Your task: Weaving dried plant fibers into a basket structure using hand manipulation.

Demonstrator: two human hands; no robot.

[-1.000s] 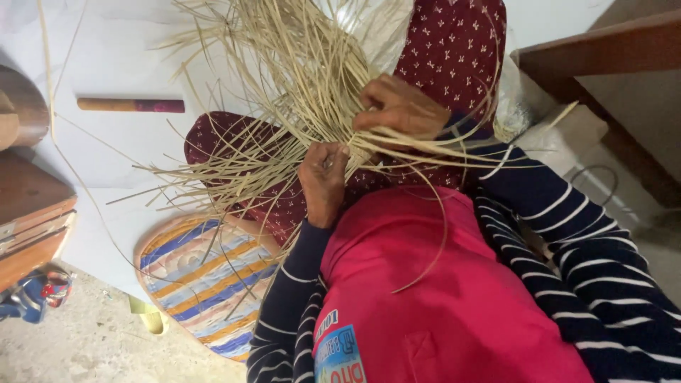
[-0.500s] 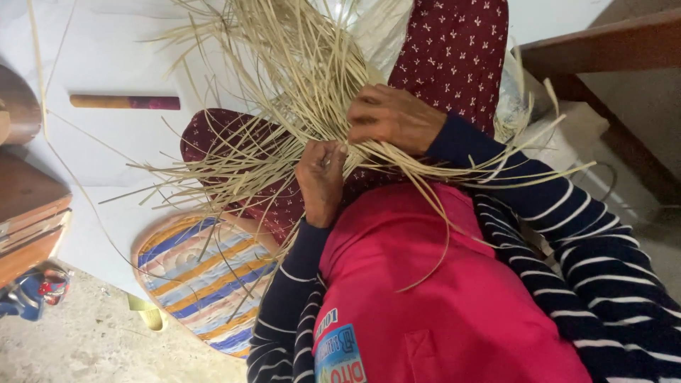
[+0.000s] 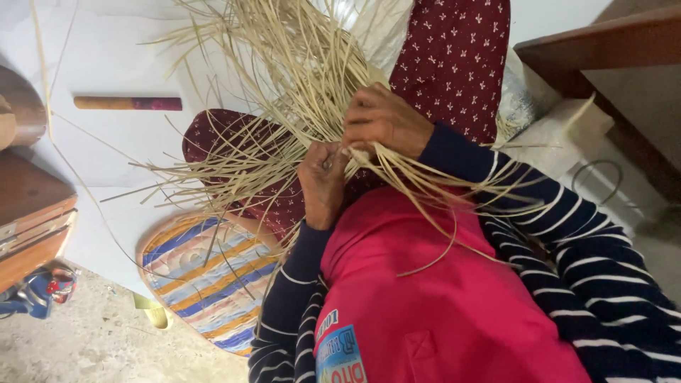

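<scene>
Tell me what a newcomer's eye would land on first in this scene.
First, the spray of pale straw strips fanning from the picture's middle toward the top and left, over the person's lap. Both hands meet where the strips gather: the left hand pinches them while the right hand lies over them. Below left, a striped oval mat lies on the floor.

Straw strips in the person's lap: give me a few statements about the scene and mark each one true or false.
1. Both hands, left hand and right hand, grip the straw strips. True.
2. The striped mat lies on the person's lap. False: it lies on the floor beside the legs.
3. A short stick lies on the white sheet. True.
4. The sleeves are plain red. False: they are dark blue with white stripes.
</scene>
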